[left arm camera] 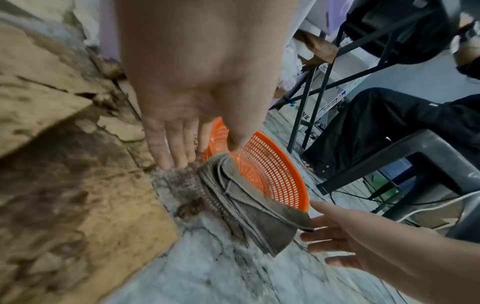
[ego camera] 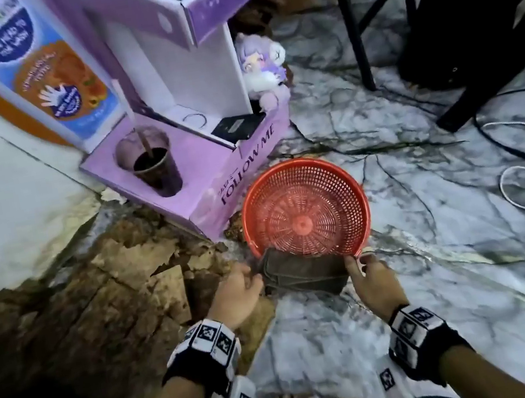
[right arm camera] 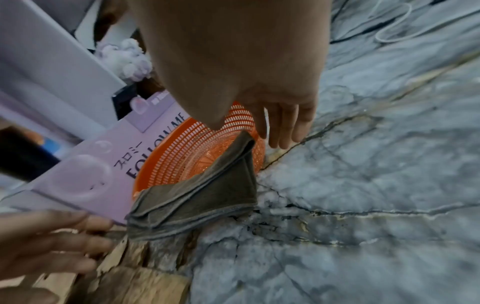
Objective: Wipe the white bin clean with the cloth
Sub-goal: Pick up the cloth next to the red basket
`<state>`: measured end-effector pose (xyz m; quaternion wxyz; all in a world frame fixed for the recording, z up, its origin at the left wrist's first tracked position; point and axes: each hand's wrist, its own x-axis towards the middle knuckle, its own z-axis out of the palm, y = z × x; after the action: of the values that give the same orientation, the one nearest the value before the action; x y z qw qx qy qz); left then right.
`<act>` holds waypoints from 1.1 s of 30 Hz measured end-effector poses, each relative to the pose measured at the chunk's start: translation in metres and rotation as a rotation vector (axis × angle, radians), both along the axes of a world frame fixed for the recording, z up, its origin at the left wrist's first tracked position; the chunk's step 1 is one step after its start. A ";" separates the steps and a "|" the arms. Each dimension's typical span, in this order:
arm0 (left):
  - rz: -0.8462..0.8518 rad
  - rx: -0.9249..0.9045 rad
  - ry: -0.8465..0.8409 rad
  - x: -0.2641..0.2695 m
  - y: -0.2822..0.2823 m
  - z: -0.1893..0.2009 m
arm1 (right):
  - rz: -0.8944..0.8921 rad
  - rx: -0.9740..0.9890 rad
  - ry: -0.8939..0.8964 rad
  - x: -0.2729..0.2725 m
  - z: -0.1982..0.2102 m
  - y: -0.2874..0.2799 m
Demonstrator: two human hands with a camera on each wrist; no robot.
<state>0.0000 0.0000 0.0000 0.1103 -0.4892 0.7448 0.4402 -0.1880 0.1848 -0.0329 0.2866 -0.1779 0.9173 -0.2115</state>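
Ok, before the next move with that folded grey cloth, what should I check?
1. Reach: folded grey cloth drapes over the near rim of the round orange mesh basket, between both hands: ok.
2. Grip, left hand: open at the cloth's left end: not ok.
3. Grip, right hand: open at its right end: not ok.
4. White bin in view: not ok, none visible.
5. Cloth clean enough: cannot tell.

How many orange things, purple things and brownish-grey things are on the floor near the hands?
Orange: 1, the basket
Purple: 2, the box printed FOLLOW ME and the doll behind it
Brownish-grey: 1, the folded cloth draped over the basket's near rim
Total: 4
No white bin shows in these pictures.
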 end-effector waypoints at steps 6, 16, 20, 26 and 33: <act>0.133 -0.024 0.043 -0.025 0.010 -0.037 | -0.149 -0.158 -0.283 -0.007 -0.026 -0.005; 0.196 -0.128 0.086 -0.031 0.025 -0.054 | -0.259 -0.297 -0.319 0.015 -0.054 0.015; 0.190 -0.128 0.091 -0.027 0.027 -0.055 | -0.275 -0.327 -0.364 0.020 -0.055 0.021; 0.156 -0.141 0.142 -0.021 0.027 -0.035 | -0.197 -0.406 -0.416 0.020 -0.036 0.019; 0.265 -0.092 0.353 0.008 0.017 0.027 | -0.069 -0.605 -0.430 0.017 0.026 -0.005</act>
<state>0.0077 0.0173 0.0270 -0.1028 -0.5026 0.7012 0.4951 -0.1706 0.1799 -0.0067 0.4000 -0.1752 0.7376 -0.5150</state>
